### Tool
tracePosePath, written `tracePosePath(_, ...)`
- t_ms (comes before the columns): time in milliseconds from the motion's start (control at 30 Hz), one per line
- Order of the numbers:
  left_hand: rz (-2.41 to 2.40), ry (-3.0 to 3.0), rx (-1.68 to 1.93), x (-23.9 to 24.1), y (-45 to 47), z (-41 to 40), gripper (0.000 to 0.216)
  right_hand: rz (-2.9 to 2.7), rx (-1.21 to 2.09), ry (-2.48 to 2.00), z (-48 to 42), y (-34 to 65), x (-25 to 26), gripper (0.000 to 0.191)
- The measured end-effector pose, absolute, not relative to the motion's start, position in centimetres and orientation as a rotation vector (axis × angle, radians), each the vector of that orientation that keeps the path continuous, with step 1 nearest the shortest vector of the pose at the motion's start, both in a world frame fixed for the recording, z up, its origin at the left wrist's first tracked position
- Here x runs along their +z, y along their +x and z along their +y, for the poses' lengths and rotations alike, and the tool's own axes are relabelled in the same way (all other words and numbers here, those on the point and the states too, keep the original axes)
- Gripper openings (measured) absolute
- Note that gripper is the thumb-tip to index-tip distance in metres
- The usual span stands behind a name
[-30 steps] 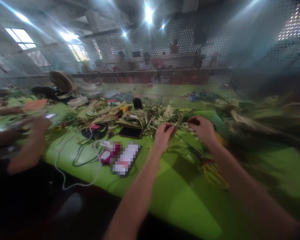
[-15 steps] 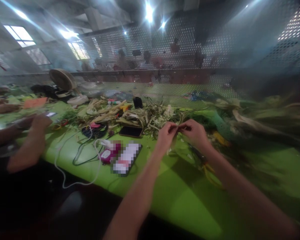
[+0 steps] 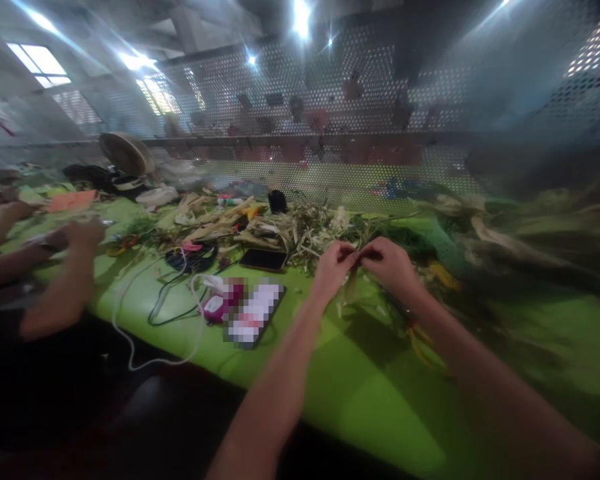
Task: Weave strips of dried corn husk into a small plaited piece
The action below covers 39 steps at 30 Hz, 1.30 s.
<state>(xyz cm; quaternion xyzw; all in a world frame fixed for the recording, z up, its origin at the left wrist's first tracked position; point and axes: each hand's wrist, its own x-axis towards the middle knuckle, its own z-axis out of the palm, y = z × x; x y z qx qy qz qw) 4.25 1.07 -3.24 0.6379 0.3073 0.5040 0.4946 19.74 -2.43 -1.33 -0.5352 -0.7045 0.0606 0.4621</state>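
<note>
1. The left hand [image 3: 333,267] and the right hand [image 3: 390,263] meet fingertip to fingertip above the green table [image 3: 380,400].
2. Both hands are closed in a tight pinch, thumbs against the first fingers, with no gap showing between them.
3. What they pinch is a thin pale strip [image 3: 349,293] of leaf. Its top sits in the grip and the rest hangs loose just below it, towards the table. The picture is too blurred to tell exactly how much of it each hand has.
4. Just beyond the grip lies a pile [image 3: 305,230] of dry and green leaves, spread to the left and right of it.
5. Left of the grip, and near it, a dark phone [image 3: 263,259] lies flat at the edge of the pile.
6. Further left and nearer the person are a pixelated flat item [image 3: 254,313], a pink gadget [image 3: 214,310] touching it, and a tangle of cables [image 3: 170,300].
7. Below and right of the grip, under the right forearm, something yellow [image 3: 423,343] lies on the table, too blurred to name.
8. Far left of the grip, a co-worker's hand [image 3: 83,235] is over the same table.
9. Well behind the grip stands a perforated screen [image 3: 330,100].
</note>
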Motion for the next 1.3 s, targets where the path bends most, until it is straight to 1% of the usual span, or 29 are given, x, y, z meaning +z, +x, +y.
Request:
tracePosePath(167,0.73,1.318,1.143,-3.4,4.5,1.2,0.029,-1.645,0.32,-1.394,-2.2,19.8,-1.5,0.009)
tracePosePath(300,0.716,1.253,1.113,-3.8,4.7,1.4,0.038,-1.568,0.472,-1.425,-2.0,20.0,-1.4,0.013)
tracePosePath(500,0.747,1.185,1.085,-3.9,4.6,1.3,0.04,-1.511,0.623,-1.476,-1.8,19.9,-1.3,0.015)
tracePosePath(633,0.795,1.199,1.132,-3.8,4.6,1.0,0.038,-1.527,0.636,-1.471,-1.6,20.1,-1.4,0.017)
tracePosePath(833,0.814,1.191,1.143,-4.1,4.9,1.1,0.043,-1.478,0.679,-1.482,-1.7,20.1,-1.4,0.018)
tracePosePath(900,0.829,1.267,1.17,-4.2,4.9,1.3,0.038,-1.452,0.741,-1.484,-1.8,20.0,-1.2,0.018)
tracePosePath(1067,0.812,1.735,1.303,-4.0,4.6,1.0,0.008,-1.368,0.927,-1.444,-2.2,19.8,-0.9,0.019)
tracePosePath(1100,0.805,1.821,1.314,-3.8,4.6,0.8,0.006,-1.35,0.96,-1.432,-2.2,19.8,-0.9,0.019)
tracePosePath(1300,0.767,2.036,1.303,-3.3,4.5,0.2,0.03,-1.307,1.036,-1.408,-2.1,20.1,-1.2,0.019)
